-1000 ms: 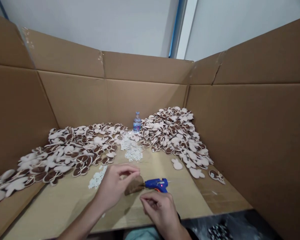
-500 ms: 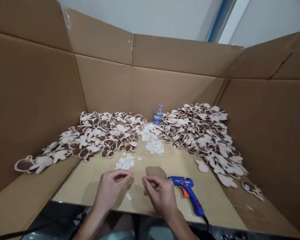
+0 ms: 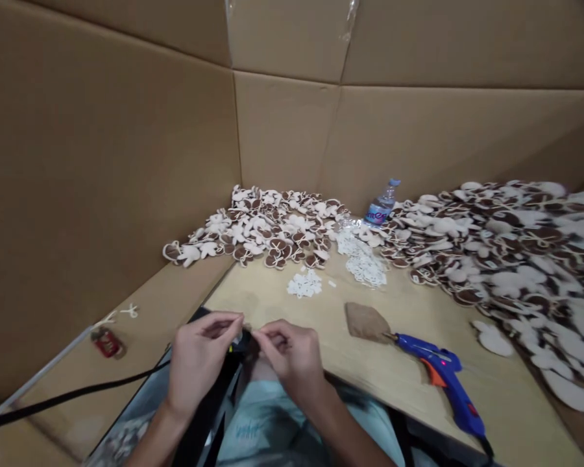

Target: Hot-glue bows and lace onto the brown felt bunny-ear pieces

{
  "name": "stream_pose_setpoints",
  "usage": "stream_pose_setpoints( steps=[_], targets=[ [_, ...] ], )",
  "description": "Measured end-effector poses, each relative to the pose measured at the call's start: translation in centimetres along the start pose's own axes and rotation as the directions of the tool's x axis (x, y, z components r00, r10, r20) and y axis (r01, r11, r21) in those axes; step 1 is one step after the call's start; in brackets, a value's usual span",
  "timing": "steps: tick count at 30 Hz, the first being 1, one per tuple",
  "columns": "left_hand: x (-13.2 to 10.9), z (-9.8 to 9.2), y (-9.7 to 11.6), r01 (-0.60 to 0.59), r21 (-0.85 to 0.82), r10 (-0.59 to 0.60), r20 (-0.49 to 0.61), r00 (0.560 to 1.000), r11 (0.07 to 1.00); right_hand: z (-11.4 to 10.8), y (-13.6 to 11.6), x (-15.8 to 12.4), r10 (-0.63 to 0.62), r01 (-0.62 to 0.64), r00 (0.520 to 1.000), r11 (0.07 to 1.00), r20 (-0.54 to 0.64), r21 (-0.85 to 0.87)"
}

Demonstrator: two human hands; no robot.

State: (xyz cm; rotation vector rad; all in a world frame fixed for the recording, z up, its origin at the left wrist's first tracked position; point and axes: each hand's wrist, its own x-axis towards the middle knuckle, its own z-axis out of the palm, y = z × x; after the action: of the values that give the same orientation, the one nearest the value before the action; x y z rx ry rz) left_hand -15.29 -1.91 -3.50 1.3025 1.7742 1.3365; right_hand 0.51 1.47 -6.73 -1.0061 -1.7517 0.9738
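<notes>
Head camera view: a person's left hand and right hand meet over the lap at the near edge of a cardboard-covered desk, their fingers drawn narrow in a close pinch on a small item (too hidden between the fingertips to make out). Just beyond the right hand lie a brown patch and a blue glue gun, both untouched, while heaps of brown-and-white cutouts and a pile of white bits spread across the desk beyond.
</notes>
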Motion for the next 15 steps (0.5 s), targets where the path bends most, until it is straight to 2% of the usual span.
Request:
stream_pose_setpoints(
  steps=[2, 5, 9, 15],
  targets=[
    [-0.8, -1.8, -0.6, -0.010, 0.047, 0.012, -0.035, 0.999, 0.999, 2.7, -0.5, -0.2, -0.041, 0.047, 0.992, 0.998, 0.116, -0.048],
    [-1.8, -4.0, -1.4, -0.082, 0.143, 0.091, -0.060, 0.994, 0.986, 6.2, -0.7, -0.2, -0.054, 0.093, 0.966, 0.985, 0.253, -0.143],
    [-2.8, -5.6, -2.4, -0.124, 0.282, 0.140, -0.035, 0.990, 0.951, 9.2, 0.1, -0.3, -0.038, 0.092, 0.956, 0.980, 0.290, -0.174],
    [-3.5, -6.5, -3.8, -0.130, 0.439, 0.157, -0.026, 0.987, 0.889, 11.6, 1.8, -0.9, -0.004, 0.074, 0.946, 0.976, 0.325, -0.204]
  ],
)
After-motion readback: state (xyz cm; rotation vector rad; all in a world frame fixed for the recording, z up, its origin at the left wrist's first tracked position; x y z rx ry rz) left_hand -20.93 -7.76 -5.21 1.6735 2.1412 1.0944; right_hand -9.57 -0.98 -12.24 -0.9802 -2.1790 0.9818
